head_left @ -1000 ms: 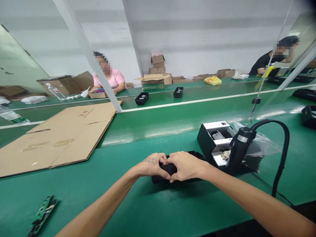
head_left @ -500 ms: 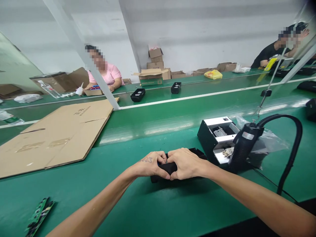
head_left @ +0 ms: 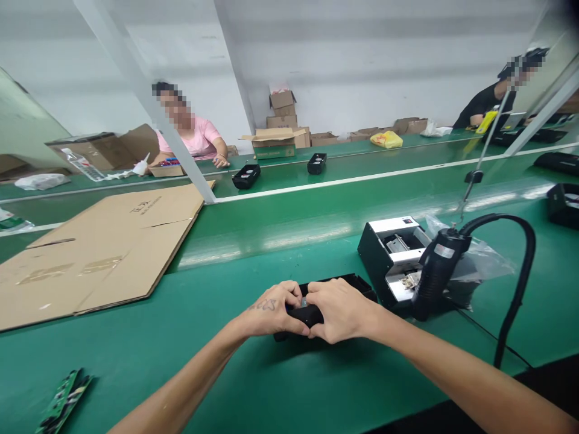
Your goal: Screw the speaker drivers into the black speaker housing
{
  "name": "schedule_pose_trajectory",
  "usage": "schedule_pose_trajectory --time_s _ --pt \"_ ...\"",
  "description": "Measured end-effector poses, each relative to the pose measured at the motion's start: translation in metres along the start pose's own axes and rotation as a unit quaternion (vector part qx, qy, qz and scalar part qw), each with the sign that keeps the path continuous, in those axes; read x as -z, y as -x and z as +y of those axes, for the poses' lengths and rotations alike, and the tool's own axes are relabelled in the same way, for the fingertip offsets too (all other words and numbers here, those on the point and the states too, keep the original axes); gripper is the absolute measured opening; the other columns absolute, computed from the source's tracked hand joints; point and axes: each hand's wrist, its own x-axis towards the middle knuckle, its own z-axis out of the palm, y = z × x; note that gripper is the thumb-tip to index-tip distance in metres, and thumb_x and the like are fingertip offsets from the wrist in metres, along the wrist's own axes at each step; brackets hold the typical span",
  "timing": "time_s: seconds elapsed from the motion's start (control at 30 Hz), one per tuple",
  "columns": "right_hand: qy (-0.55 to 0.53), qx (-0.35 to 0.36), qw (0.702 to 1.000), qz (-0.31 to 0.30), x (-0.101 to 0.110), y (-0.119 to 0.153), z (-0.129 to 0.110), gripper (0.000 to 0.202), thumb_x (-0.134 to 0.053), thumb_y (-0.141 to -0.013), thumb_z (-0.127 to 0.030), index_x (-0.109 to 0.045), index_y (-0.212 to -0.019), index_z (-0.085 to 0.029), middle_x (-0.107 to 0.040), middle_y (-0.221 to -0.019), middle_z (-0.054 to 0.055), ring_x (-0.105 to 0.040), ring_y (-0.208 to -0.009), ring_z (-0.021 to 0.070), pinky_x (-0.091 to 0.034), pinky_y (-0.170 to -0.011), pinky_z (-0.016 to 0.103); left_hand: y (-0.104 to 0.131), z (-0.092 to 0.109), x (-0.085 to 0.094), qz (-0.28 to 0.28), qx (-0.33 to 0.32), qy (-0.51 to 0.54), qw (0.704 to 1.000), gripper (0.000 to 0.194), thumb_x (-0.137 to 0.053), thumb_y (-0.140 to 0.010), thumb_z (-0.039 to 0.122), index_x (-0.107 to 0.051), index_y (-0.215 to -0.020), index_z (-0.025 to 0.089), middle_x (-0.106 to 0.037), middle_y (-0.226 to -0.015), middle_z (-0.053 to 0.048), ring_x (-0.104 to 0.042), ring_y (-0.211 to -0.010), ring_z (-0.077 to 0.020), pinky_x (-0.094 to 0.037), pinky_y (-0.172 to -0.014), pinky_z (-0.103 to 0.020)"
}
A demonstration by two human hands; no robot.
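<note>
Black plastic housing [head_left: 337, 283] lies on the green conveyor bench [head_left: 226, 361], right in front of the person, just left of a black-and-white metal box [head_left: 384, 253]. Both hands are closed around its near edge: left hand [head_left: 271, 310] and right hand [head_left: 337, 310] meet with fingertips touching. A black electric screwdriver [head_left: 434, 274] hangs over the box

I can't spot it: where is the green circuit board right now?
The green circuit board lies at the head view's bottom-left corner on the green bench, left of the person's forearm.

White wall [head_left: 371, 60] behind long green benches [head_left: 316, 386].
</note>
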Motion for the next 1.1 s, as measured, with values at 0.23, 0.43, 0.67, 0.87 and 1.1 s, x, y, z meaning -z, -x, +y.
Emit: schedule_pose_trajectory --time_s 0.23,0.43,0.67,0.87,1.1 --pt "-0.054 -0.069 0.825 0.558 -0.010 0.094 0.007 0.047 -0.073 -0.087 -0.022 -0.064 -0.133 -0.024 -0.063 -0.136 0.013 -0.062 -0.125 0.0298 -0.056 -0.104 0.049 0.038 -0.021 -0.072 0.197 -0.173 -0.225 0.938 0.022 -0.094 -0.070 0.036 -0.076 -0.081 0.029 -0.069 -0.094 0.003 -0.044 -0.144 -0.0397 -0.023 -0.118 -0.060" --pt "-0.224 -0.321 0.715 0.579 -0.003 0.141 0.058 0.059 -0.071 -0.090 -0.050 -0.059 -0.143 -0.026 -0.068 -0.137 0.015 -0.067 -0.121 0.0338 -0.054 -0.104 0.056 0.045 -0.034 -0.093 0.277 -0.244 -0.247 0.896 0.022 -0.090 -0.076 0.035 -0.070 -0.083 0.028 -0.070 -0.092 0.003 -0.045 -0.145 -0.0344 -0.021 -0.121 -0.056" --pt "-0.367 -0.269 0.691 0.561 -0.014 0.127 0.077 0.036 -0.082 -0.080 -0.045 -0.065 -0.101 -0.021 -0.064 -0.068 -0.004 -0.060 -0.063 0.0158 -0.052 -0.066 0.033 0.040 -0.030 -0.090 0.319 -0.278 -0.262 0.867 0.024 -0.089 -0.074 0.034 -0.067 -0.079 0.029 -0.069 -0.083 0.004 -0.045 -0.143 -0.0313 -0.023 -0.119 -0.051" --pt "-0.417 -0.172 0.646 0.616 0.011 0.142 0.077 0.035 -0.083 -0.083 -0.038 -0.059 -0.105 -0.023 -0.056 -0.054 -0.011 -0.051 -0.047 0.0104 -0.043 -0.057 0.029 0.040 -0.021 -0.072 0.275 -0.332 -0.422 0.797 0.025 -0.081 -0.068 0.019 -0.066 -0.084 0.030 -0.064 -0.085 0.002 -0.048 -0.136 -0.0375 -0.028 -0.110 -0.053" --pt "-0.309 -0.133 0.635 0.695 0.053 0.143 0.065 0.034 -0.081 -0.085 -0.034 -0.058 -0.107 -0.024 -0.062 -0.056 -0.009 -0.056 -0.047 0.0119 -0.050 -0.056 0.030 0.035 -0.024 -0.075 0.289 -0.364 -0.446 0.764 0.022 -0.083 -0.069 0.035 -0.065 -0.081 0.032 -0.062 -0.083 0.001 -0.051 -0.129 -0.0371 -0.032 -0.104 -0.048"
